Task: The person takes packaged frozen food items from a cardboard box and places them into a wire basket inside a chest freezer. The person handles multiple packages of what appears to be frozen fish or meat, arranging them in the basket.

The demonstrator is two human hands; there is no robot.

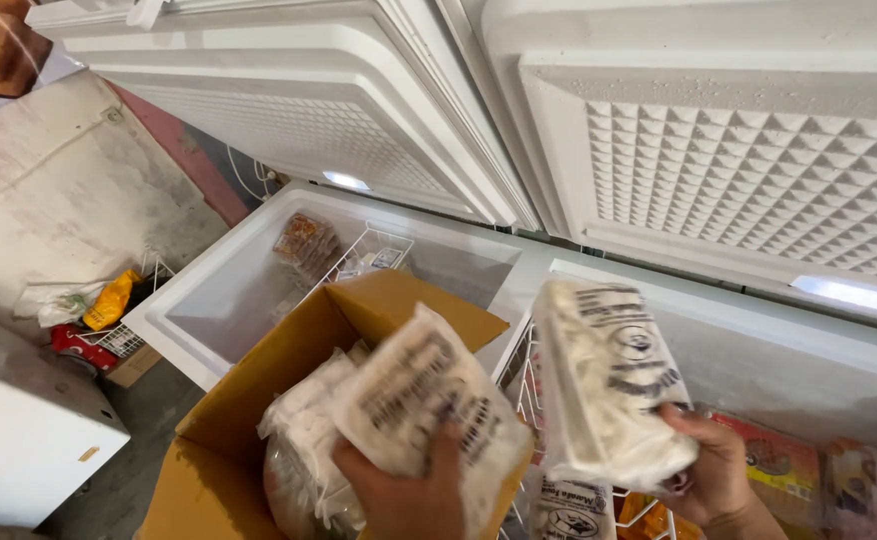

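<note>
The left hand (403,490) is closed around a white bag of frozen food (428,425) with dark print, thumb on its front, holding it just above the open cardboard box (258,400). More white bags (303,430) sit packed inside that box, right beside the held one. The right hand (713,470) grips a second white bag (608,380) by its lower corner, tilted upright over the right chest freezer (758,350), whose lid stands open. The left chest freezer (248,280) behind the box is open too, with orange packets (303,240) and a wire basket (378,250) inside
</note>
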